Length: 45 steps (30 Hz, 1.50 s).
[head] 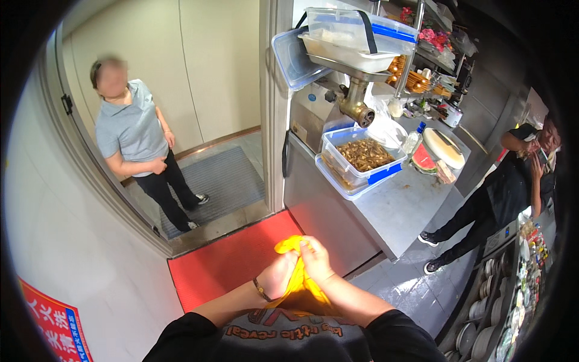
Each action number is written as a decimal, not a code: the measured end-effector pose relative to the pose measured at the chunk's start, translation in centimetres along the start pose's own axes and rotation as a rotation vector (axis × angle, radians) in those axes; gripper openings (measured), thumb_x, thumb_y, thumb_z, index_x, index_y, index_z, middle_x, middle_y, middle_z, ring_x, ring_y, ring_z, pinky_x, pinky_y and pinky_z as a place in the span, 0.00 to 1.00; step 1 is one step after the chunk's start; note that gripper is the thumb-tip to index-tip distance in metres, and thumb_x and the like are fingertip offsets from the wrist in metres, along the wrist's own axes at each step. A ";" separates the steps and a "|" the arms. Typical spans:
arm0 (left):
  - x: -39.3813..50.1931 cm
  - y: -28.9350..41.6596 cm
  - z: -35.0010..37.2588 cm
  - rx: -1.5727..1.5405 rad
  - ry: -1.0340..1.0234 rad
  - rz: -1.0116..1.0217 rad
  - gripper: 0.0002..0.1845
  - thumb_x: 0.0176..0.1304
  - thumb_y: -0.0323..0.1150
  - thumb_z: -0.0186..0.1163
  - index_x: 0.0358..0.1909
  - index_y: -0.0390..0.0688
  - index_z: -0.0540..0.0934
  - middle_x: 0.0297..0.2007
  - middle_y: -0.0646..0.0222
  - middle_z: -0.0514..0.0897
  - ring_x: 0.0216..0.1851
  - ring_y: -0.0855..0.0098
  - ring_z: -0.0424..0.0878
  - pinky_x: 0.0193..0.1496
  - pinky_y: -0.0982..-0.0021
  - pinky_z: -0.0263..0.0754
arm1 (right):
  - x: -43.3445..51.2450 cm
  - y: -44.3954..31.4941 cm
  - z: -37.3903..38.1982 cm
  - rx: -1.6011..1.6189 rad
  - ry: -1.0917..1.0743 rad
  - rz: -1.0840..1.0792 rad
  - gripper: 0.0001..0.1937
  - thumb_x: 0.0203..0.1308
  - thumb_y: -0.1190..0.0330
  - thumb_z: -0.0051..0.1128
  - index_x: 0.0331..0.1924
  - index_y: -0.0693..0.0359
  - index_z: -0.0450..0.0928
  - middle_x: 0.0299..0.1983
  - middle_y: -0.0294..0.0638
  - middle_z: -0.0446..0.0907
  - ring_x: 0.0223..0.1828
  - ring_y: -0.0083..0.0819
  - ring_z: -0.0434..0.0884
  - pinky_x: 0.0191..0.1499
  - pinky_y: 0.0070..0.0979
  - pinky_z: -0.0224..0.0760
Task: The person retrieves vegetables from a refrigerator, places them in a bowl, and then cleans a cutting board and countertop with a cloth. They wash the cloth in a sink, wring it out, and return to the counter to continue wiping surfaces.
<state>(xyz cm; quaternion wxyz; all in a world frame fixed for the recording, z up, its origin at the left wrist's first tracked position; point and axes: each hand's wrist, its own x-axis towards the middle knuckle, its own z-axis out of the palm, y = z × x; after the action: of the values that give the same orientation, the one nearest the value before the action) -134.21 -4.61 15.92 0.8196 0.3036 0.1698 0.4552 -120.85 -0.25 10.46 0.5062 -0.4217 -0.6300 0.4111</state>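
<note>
Both hands meet in front of my chest on a bright yellow cloth (289,245). My left hand (279,277), with a dark beaded bracelet at the wrist, grips it from the left side. From the right, the fingers and thumb of my right hand (318,261) pinch its upper part. A bunched end sticks out above my fingers to the left. Below, the rest of the fabric hangs down towards my shirt, partly hidden by my wrists. Whether it is an apron, a bag or a plain cloth cannot be told.
A red mat (235,262) lies before a doorway where a person (133,122) stands. On a steel counter (393,212) are a meat grinder (357,104), a plastic tub (362,158) of brown food, a watermelon slice (424,159) and a bottle (412,140). Another person (502,194) stands right, near stacked plates (484,312).
</note>
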 end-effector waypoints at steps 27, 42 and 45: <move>-4.0 11.6 -14.2 1.745 0.524 -0.003 0.34 0.51 0.49 0.59 0.57 0.40 0.66 0.54 0.46 0.67 0.57 0.48 0.64 0.56 0.55 0.62 | 13.7 8.1 11.2 0.120 -0.528 0.634 0.22 0.65 0.53 0.36 0.49 0.63 0.72 0.45 0.47 0.77 0.47 0.38 0.76 0.51 0.32 0.67; -2.0 20.7 -25.3 1.754 1.069 -0.197 0.46 0.37 0.45 0.69 0.62 0.52 0.60 0.60 0.47 0.60 0.60 0.50 0.59 0.60 0.54 0.55 | 28.0 4.8 28.8 0.530 -1.398 0.988 0.23 0.63 0.62 0.46 0.59 0.62 0.59 0.54 0.44 0.69 0.55 0.36 0.70 0.54 0.28 0.64; -6.6 22.4 -28.3 1.694 1.363 -0.621 0.41 0.43 0.44 0.66 0.62 0.51 0.62 0.57 0.46 0.63 0.58 0.50 0.61 0.59 0.55 0.57 | 31.8 11.2 33.1 -0.253 -1.423 0.193 0.23 0.60 0.66 0.50 0.58 0.63 0.61 0.50 0.46 0.72 0.53 0.31 0.71 0.53 0.27 0.65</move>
<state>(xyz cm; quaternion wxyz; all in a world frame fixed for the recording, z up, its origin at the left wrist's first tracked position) -167.82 8.45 9.14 0.1638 0.3945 0.9032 0.0408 -156.31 30.33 4.21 -0.1171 -0.1611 -0.8093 0.5527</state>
